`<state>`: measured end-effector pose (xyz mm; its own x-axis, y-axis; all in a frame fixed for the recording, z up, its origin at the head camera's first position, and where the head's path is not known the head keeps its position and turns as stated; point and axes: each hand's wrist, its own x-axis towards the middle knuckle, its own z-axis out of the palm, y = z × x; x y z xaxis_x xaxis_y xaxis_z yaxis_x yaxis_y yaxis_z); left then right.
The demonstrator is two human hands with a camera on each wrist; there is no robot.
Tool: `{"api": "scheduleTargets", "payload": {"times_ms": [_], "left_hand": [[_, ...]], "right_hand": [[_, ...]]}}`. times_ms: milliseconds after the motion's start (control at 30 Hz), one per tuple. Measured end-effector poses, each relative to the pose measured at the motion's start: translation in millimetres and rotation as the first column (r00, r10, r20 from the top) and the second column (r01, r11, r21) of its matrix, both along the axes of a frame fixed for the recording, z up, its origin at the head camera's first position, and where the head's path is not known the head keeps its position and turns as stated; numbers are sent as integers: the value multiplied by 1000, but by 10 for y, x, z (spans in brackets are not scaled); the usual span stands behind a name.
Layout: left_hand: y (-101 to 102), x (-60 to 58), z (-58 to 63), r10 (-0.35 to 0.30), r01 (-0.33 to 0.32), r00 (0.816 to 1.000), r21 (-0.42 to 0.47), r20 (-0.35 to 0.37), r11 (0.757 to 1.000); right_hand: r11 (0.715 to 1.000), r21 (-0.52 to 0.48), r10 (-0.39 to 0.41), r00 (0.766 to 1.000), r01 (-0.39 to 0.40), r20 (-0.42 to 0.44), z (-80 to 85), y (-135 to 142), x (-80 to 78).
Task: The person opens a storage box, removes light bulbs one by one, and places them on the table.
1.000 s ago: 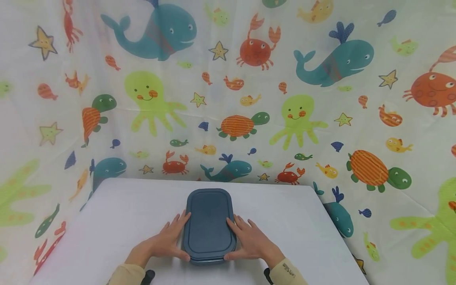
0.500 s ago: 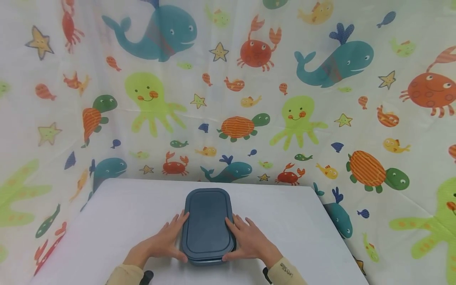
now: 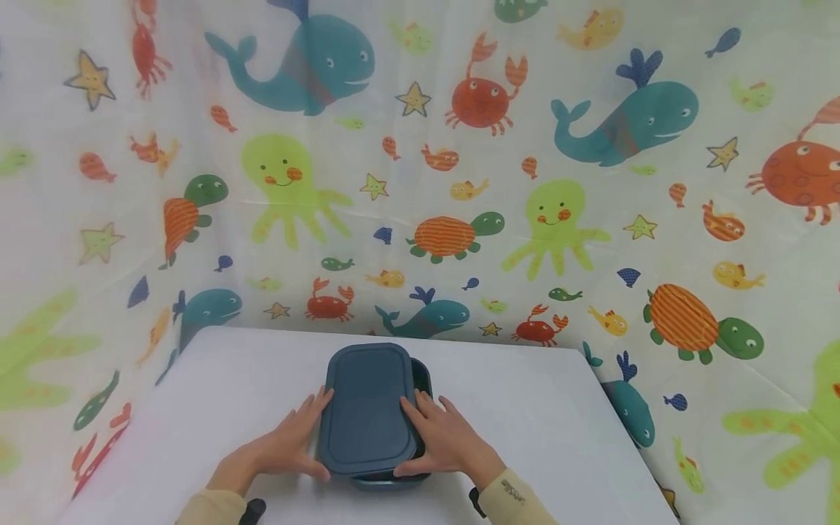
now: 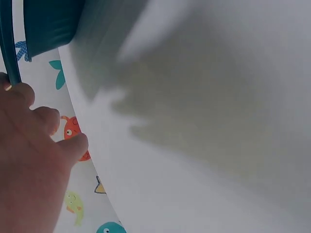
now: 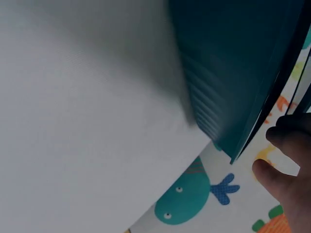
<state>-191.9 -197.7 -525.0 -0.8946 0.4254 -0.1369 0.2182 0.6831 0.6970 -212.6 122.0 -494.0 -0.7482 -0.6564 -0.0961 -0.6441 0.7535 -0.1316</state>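
Note:
A dark blue rectangular lid (image 3: 367, 408) is held between my two hands over a matching dark blue container (image 3: 389, 485). The lid sits off to the left, so the container's right side and far right corner show. My left hand (image 3: 282, 441) grips the lid's left edge, thumb at the near corner. My right hand (image 3: 449, 439) grips the right edge the same way. In the left wrist view a gap parts the lid (image 4: 8, 43) from the container (image 4: 52, 26). The right wrist view has the container's ribbed wall (image 5: 228, 73) below the lid (image 5: 303, 101). The container's contents cannot be made out.
The container stands on a white table (image 3: 538, 430), whose far edge lies a little beyond it. A curtain (image 3: 446, 182) printed with sea animals hangs behind the table and along both sides.
The lid has come off the container's rim and shifted left, with both hands moving along with it. Part of the container's opening now shows at the right. The head view has shifted slightly.

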Motion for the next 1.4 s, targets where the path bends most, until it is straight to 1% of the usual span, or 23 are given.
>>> {"api": "scheduleTargets", "payload": {"times_ms": [200,467,600,733,900,1167,1400], "left_hand": [[-176,106,1,27,-27,999,-12,18,1000],[-385,224,13,44,-43,999,-20,21,999],[-433,272,22,50,-50,999,-25,14,998],[-466,334,30,68,-67,998,-34,13,997],[-546,439,48,93,-92,995,-40,28,995],[-678,526,25,113,-110,992,-54,57,993],[-765,610,26,129,-125,988,-55,82,991]], "right_hand": [[999,25,34,999,-34,-37,-11,-180,15],[997,52,55,998,-53,-29,41,-411,43],[997,41,64,998,-63,-22,47,-473,48],[996,48,84,995,-82,-45,36,-527,64],[992,67,112,992,-108,-58,27,-639,90],[985,100,146,986,-137,-85,-17,-782,96],[979,114,181,978,-169,-100,-18,-886,122]]}}
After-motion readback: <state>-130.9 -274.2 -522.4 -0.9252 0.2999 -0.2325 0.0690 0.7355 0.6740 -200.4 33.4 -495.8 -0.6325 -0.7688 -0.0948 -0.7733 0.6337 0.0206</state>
